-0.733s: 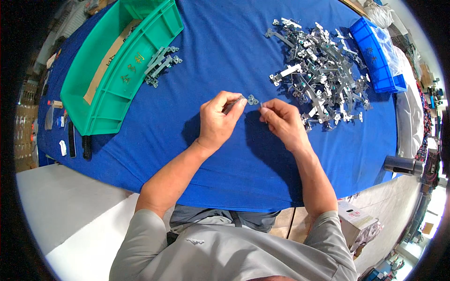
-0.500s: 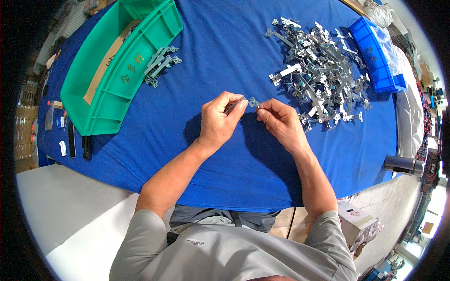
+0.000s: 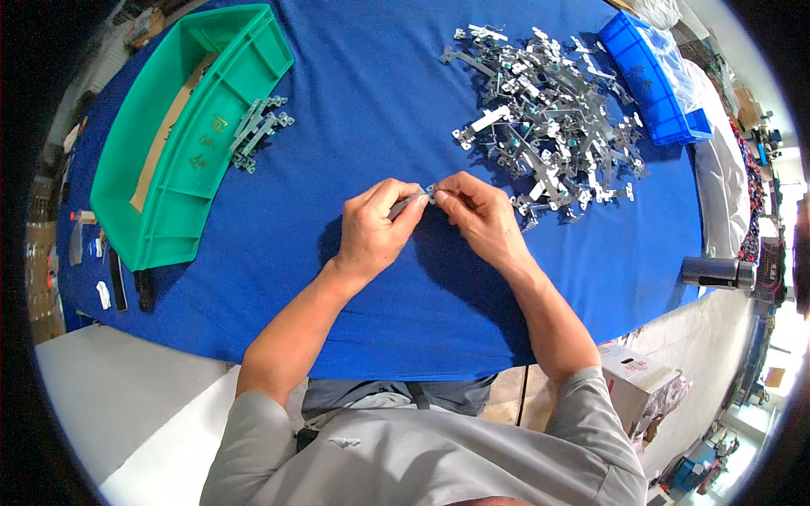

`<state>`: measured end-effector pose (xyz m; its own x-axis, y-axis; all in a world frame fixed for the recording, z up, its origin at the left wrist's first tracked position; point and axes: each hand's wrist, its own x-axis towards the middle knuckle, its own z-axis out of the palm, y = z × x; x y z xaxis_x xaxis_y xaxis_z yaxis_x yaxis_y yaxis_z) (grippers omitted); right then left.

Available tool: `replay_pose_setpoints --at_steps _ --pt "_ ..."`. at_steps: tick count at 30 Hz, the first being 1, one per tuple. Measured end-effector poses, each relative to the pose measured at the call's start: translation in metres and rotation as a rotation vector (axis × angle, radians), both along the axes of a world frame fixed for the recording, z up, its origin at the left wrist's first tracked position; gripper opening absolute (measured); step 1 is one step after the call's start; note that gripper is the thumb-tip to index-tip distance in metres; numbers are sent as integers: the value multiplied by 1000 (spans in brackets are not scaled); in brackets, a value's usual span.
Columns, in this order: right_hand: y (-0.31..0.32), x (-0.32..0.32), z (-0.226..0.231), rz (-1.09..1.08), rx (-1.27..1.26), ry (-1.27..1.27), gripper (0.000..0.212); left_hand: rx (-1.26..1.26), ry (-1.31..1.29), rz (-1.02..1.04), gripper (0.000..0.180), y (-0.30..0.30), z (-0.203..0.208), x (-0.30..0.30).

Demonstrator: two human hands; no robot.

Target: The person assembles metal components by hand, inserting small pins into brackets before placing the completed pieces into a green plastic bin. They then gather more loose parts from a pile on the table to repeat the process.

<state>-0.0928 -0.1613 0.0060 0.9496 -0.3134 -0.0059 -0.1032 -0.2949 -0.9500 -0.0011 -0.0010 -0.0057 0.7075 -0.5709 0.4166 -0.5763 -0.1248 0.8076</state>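
Over the middle of the blue cloth, my left hand (image 3: 371, 226) pinches a small metal bracket (image 3: 431, 193); most of the bracket is hidden by the fingers, and its silvery end with holes points right. My right hand (image 3: 483, 218) is closed, thumb against forefinger, with its fingertips at that silvery end. Whatever sits between the right fingertips is too small to make out. To the right lies a big heap of similar metal brackets (image 3: 557, 118). A smaller bunch of brackets (image 3: 257, 133) rests against the green bin at left.
The green plastic bin (image 3: 179, 190) stands at far left, with brass-coloured small parts (image 3: 207, 143) in a side pocket. A blue crate (image 3: 654, 80) holding clear plastic is at the back right. A metal flask (image 3: 717, 272) lies at the right table edge.
The view has shifted a little, so the table things sit further left. My right fingertips have come closer to the bracket's end, covering part of it. The left hand keeps its pinch.
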Motion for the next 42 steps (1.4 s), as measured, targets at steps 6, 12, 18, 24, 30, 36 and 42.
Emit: replay_pose_setpoints --at_steps 6,12,18,24,30,36,42 --pt "-1 -2 13 -165 308 28 14 -18 23 31 10 -1 0 -1" --pt "-2 -2 13 53 337 201 20 -177 411 109 11 0 -4 1" --pt "0 -1 12 51 230 171 20 -145 364 84 9 -1 -9 4" --pt "-3 -2 10 33 224 166 20 -171 429 94 8 -1 -9 5" --pt "-1 -2 11 46 181 173 20 -151 394 53 10 1 -8 3" --pt "2 -2 8 17 175 112 16 -107 328 35 10 0 -7 2" --pt "5 1 -1 -25 269 9 14 -49 183 59 10 -2 -3 1"
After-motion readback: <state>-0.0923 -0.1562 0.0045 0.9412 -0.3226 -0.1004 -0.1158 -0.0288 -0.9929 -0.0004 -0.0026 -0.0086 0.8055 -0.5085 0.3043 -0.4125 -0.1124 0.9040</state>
